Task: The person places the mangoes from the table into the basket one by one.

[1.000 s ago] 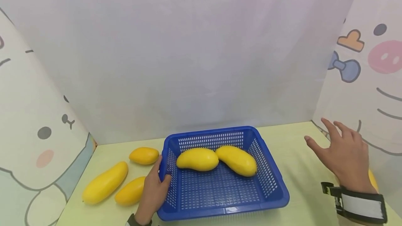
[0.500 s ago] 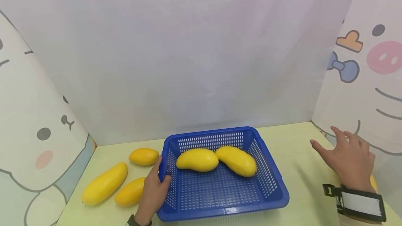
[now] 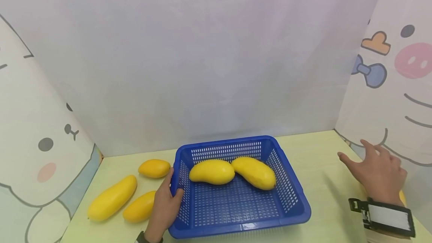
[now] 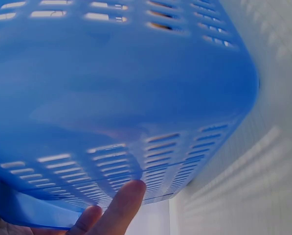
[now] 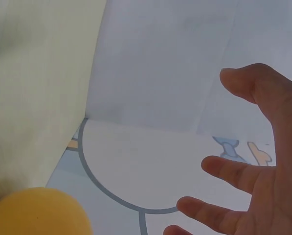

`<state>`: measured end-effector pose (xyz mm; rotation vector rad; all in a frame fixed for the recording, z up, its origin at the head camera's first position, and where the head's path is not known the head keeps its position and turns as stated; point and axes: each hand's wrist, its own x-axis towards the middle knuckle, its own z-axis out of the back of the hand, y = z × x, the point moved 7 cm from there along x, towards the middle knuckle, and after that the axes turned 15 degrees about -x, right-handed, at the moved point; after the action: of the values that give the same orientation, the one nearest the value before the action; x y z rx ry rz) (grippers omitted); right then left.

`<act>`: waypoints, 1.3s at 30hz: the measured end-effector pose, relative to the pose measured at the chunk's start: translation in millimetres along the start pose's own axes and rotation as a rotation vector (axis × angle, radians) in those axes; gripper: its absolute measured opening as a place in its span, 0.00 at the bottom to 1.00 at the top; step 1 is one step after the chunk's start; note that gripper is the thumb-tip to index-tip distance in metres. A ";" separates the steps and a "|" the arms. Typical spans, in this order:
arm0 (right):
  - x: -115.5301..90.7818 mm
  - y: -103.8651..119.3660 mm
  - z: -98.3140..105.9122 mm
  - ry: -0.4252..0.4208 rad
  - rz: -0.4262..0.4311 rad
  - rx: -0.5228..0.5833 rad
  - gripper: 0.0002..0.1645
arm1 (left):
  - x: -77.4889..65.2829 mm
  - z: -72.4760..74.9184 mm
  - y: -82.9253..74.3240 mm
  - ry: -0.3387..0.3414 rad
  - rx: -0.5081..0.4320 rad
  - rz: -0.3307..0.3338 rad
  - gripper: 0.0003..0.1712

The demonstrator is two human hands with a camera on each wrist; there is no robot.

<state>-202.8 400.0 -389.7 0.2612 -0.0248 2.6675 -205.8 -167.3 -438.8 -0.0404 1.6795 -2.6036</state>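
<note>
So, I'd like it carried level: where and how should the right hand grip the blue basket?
I'd probably take the blue basket midway along its right rim, the right hand coming from the right, thumb inside, fingers outside. It is wide, that rim is uncovered, and the left hand holds the opposite side, thumb over the edge.

A pale grey wall [image 3: 216, 66] backs a light yellow-green table [image 3: 314, 153] — cartoon panels [image 3: 20, 123] flank both sides.

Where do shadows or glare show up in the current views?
Head: a glint on the near rim of the blue basket, and a soft shadow on the table to its right; left wrist: light-and-dark stripes on the table beside the basket; right wrist: a soft shadow beside the yellow fruit.
</note>
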 end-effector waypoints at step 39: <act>0.5 -37.4 -41.6 0.238 -0.061 -0.022 0.67 | -0.2 1.4 -1.5 0.004 0.012 -0.023 0.39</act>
<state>-194.2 436.3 -431.4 -0.0627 0.0281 2.6183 -205.6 -167.9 -436.9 -0.0547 1.6742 -2.6319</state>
